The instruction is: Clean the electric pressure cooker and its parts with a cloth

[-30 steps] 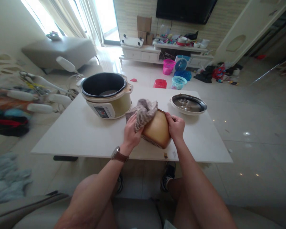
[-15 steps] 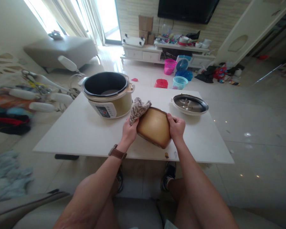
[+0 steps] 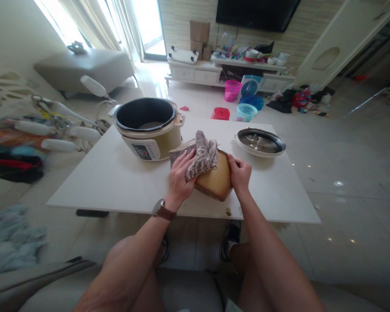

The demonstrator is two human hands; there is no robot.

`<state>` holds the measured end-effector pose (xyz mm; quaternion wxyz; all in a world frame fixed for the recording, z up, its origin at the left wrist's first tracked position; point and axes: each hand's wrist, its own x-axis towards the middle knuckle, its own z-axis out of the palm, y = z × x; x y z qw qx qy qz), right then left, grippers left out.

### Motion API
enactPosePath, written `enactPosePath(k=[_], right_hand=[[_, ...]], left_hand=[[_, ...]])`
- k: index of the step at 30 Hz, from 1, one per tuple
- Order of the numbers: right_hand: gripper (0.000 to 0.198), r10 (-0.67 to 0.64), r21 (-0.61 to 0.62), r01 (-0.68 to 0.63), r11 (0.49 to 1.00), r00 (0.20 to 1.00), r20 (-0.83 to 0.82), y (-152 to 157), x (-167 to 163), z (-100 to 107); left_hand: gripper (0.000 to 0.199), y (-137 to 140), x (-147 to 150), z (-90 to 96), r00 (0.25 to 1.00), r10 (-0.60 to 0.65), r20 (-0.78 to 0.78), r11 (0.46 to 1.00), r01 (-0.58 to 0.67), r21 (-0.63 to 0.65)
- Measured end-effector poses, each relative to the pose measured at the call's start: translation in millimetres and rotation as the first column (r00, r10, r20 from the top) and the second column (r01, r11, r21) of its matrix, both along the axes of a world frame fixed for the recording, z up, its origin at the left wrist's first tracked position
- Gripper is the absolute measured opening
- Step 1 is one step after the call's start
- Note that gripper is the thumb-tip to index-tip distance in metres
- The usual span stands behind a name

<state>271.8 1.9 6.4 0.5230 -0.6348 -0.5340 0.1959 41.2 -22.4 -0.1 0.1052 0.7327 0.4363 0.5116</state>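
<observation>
A gold-brown inner pot [image 3: 218, 178] is tilted on its side above the front of the white table [image 3: 94, 182]. My right hand [image 3: 240, 173] grips its right rim. With my left hand [image 3: 182, 175] I press a patterned brown-and-white cloth [image 3: 203, 158] against the pot's outer left side, fingers closed on the cloth. The pot's inside is hidden from me. Behind and to the left stands the cooker body [image 3: 149, 132], upright and uncovered, with a dark interior and a control panel in front. Its lid [image 3: 260, 142] lies underside up at the table's right.
Beyond the table are a red stool [image 3: 220, 114], a teal basket [image 3: 246, 112] and a pink basket [image 3: 232, 90] on the floor. A white lamp-like fixture [image 3: 68, 132] with several arms stands left of the table. A television [image 3: 256, 15] hangs on the far wall.
My left hand has moved right with the cloth, from the pot's left edge onto its outer side, and the cloth is spread wider. The right hand keeps its hold on the rim.
</observation>
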Motion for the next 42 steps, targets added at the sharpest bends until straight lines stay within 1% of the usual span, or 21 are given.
enactPosePath(k=[2,7,10,13,16,18,21,23,24,25,26,27,28,30,31,32,33,35,37,39,42], right_hand=[[0.063,-0.009,-0.005,0.01,1.0,0.999,0.04,-2.2,-1.6,5.2],[0.049,-0.033,-0.004,0.034,0.999,0.971,0.237,-9.2,-11.3,27.9],[0.052,-0.053,-0.02,0.059,0.998,0.972,0.229,-8.7,-13.7,34.3],[0.057,-0.055,-0.039,0.062,0.997,0.984,0.172,-6.0,-10.3,32.1],[0.059,-0.069,-0.038,0.074,0.996,0.988,0.136,-4.9,-5.4,26.9],[0.061,-0.074,-0.031,0.078,0.996,0.991,0.114,-5.2,-2.8,23.8],[0.062,-0.065,-0.027,0.068,0.997,0.995,0.079,-5.4,-0.3,20.5],[0.062,-0.058,-0.028,0.06,0.998,0.996,0.071,-5.0,0.9,19.3],[0.062,-0.057,-0.03,0.059,0.998,0.996,0.073,-4.7,1.4,18.9],[0.062,-0.057,-0.031,0.06,0.998,0.995,0.077,-4.3,1.8,18.6],[0.062,-0.058,-0.031,0.061,0.998,0.995,0.082,-3.8,2.1,18.3],[0.062,-0.058,-0.031,0.06,0.998,0.995,0.084,-3.3,2.4,18.1],[0.062,-0.057,-0.032,0.06,0.998,0.995,0.084,-2.8,2.6,17.7],[0.061,-0.053,-0.038,0.056,0.998,0.996,0.078,-2.1,2.9,16.9],[0.061,-0.051,-0.044,0.055,0.998,0.996,0.073,-1.9,3.0,16.3],[0.06,-0.051,-0.051,0.055,0.997,0.996,0.069,-1.9,3.1,15.7],[0.06,-0.052,-0.056,0.055,0.997,0.996,0.066,-2.0,3.0,15.0],[0.06,-0.056,-0.062,0.06,0.996,0.997,0.06,-2.5,2.7,14.0],[0.061,-0.063,-0.067,0.067,0.996,0.996,0.057,-3.2,1.8,13.7],[0.061,-0.073,-0.077,0.078,0.994,0.995,0.063,-3.7,0.5,14.1],[0.061,-0.093,-0.084,0.1,0.991,0.992,0.081,-3.9,-1.2,15.3]], left_hand=[[0.052,-0.1,-0.1,1.2,0.999,0.005,-0.051,1.0,-0.004,0.02],[0.054,-6.2,5.3,3.4,0.991,-0.008,-0.134,0.999,0.013,0.035],[0.054,-10.9,10.2,5.6,0.991,-0.028,-0.131,0.999,0.033,0.035],[0.053,-8.8,13.0,4.1,0.999,-0.03,-0.019,0.999,0.029,-0.014],[0.049,0.5,13.9,-2.7,0.977,0.058,0.204,0.99,-0.029,-0.141],[0.047,9.1,13.8,-9.7,0.909,0.164,0.382,0.956,-0.051,-0.288],[0.046,22.5,13.1,-21.9,0.735,0.312,0.602,0.874,0.026,-0.485],[0.046,28.6,13.1,-28.9,0.617,0.39,0.683,0.831,0.084,-0.55],[0.046,30.0,13.4,-31.3,0.58,0.417,0.7,0.819,0.095,-0.566],[0.045,30.0,14.0,-32.6,0.566,0.431,0.703,0.816,0.089,-0.572],[0.045,28.6,14.9,-32.6,0.579,0.431,0.693,0.821,0.067,-0.567],[0.044,25.9,15.9,-31.4,0.617,0.413,0.67,0.837,0.033,-0.546],[0.044,22.1,16.8,-28.8,0.674,0.379,0.634,0.862,-0.008,-0.507],[0.043,12.6,18.1,-20.6,0.82,0.263,0.508,0.929,-0.072,-0.364],[0.044,7.7,18.3,-15.4,0.892,0.182,0.413,0.961,-0.072,-0.268],[0.045,3.1,18.2,-10.1,0.949,0.095,0.3,0.984,-0.045,-0.171],[0.048,-0.9,18.1,-5.0,0.983,0.018,0.182,0.996,-0.002,-0.088],[0.052,-5.9,17.8,2.9,0.997,-0.073,0.01,0.997,0.073,0.021],[0.053,-6.4,18.1,5.9,0.997,-0.076,-0.026,0.995,0.077,0.06],[0.053,-3.0,18.9,4.3,0.999,-0.034,0.035,0.998,0.032,0.049],[0.052,5.0,20.3,-2.3,0.978,0.089,0.19,0.995,-0.076,-0.071]])
